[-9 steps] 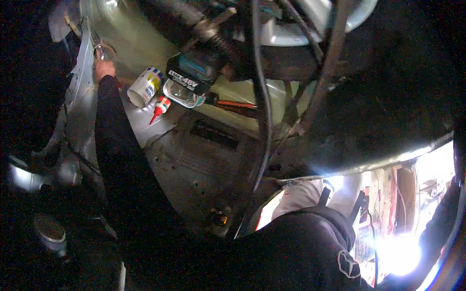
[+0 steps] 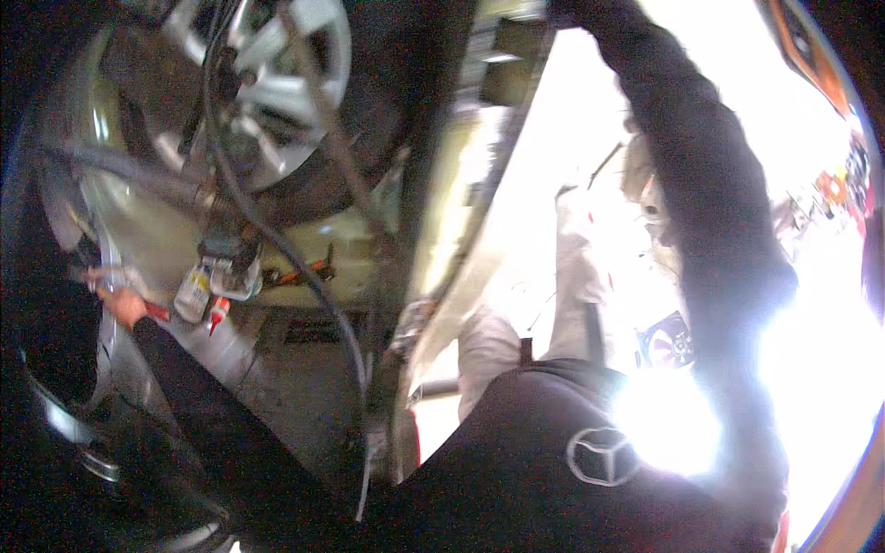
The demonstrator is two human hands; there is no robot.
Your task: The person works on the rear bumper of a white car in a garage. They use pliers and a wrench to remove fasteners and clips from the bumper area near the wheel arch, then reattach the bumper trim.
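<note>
Blur means I can't tell whether my left hand (image 2: pixel 123 304) grips the red bar-like object (image 2: pixel 156 311) at its right; I'd steady it, clear of the white bottle (image 2: pixel 192 297) farther right.

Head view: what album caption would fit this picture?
Left hand near a white container and red-tipped bottle, with a silver-spoked wheel beyond.

A silver-spoked wheel (image 2: pixel 286 92) shows between ten and eleven o'clock, a dark hose (image 2: pixel 247 203) crossing below it. Toward nine are a white can (image 2: pixel 192 293), a red-nozzled tube (image 2: pixel 219 311) just beside it, a battery (image 2: pixel 228 247) and an orange tool (image 2: pixel 309 270).
</note>
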